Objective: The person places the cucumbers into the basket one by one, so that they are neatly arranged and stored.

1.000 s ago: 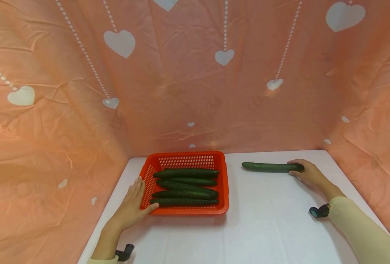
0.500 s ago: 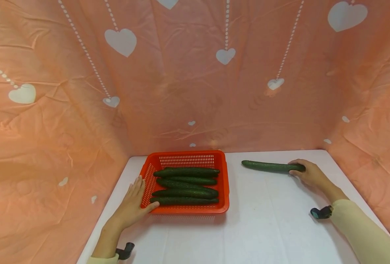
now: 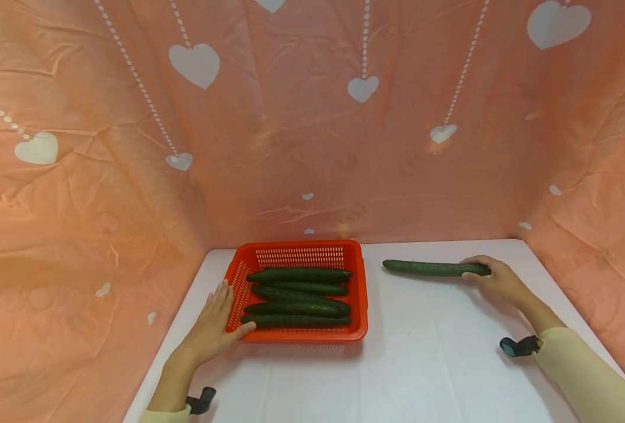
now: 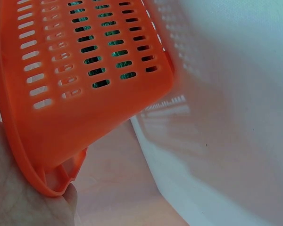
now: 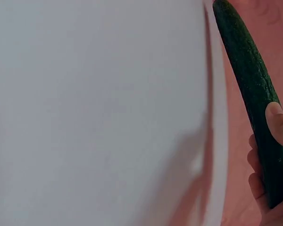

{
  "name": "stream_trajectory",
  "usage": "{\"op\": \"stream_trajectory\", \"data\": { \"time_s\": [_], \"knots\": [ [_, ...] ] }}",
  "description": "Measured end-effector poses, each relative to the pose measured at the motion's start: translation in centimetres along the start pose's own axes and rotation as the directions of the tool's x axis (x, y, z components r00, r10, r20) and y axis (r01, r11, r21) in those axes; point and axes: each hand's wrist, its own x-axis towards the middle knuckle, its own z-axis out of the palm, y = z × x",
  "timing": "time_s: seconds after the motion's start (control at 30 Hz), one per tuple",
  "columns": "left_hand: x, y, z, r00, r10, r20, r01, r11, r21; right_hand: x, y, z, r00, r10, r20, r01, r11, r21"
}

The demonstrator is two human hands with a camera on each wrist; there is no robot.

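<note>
A dark green cucumber (image 3: 423, 268) is held near its right end by my right hand (image 3: 501, 285), toward the back right of the table. In the right wrist view the thumb (image 5: 279, 125) lies over this cucumber (image 5: 247, 66), and the fingers curl round its other side. My left hand (image 3: 209, 330) rests at the left front corner of a red plastic basket (image 3: 364, 294), fingers straight along the rim and thumb over the front edge. Inside the basket several cucumbers (image 3: 299, 308) lie side by side. The left wrist view shows the basket's slotted wall (image 4: 85, 113) against the palm.
A white cloth (image 3: 397, 364) covers the table. Orange sheeting with white hearts (image 3: 312, 147) stands behind it and on both sides. Dark wrist cameras (image 3: 201, 401) are strapped to both wrists.
The cucumber in my right hand tilted a little, then its free tip shifted slightly left. My left hand stays at the basket, and the cucumbers inside lie as before.
</note>
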Motion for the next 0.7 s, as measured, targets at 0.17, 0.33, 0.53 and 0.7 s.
{"op": "stream_trajectory", "data": {
  "time_s": [0.17,0.33,0.53,0.7],
  "knots": [
    [0.0,0.1,0.0,1.0,0.0,-0.001,0.0,1.0,-0.002,-0.1,-1.3,-0.2,0.99,-0.108,-0.089,0.107,0.994,-0.017],
    [-0.1,0.3,-0.2,1.0,-0.003,-0.001,0.003,1.0,-0.005,0.1,-3.2,-0.5,0.988,-0.116,-0.103,0.115,0.993,-0.019],
    [-0.1,0.3,-0.2,1.0,-0.003,-0.001,0.003,1.0,0.009,0.3,-6.2,-0.7,0.991,-0.117,-0.071,0.119,0.993,0.026],
    [-0.1,0.2,-0.1,1.0,-0.006,0.004,0.006,1.0,0.005,0.8,-8.2,-0.3,0.989,-0.13,-0.063,0.134,0.989,0.059]
  ]
}}
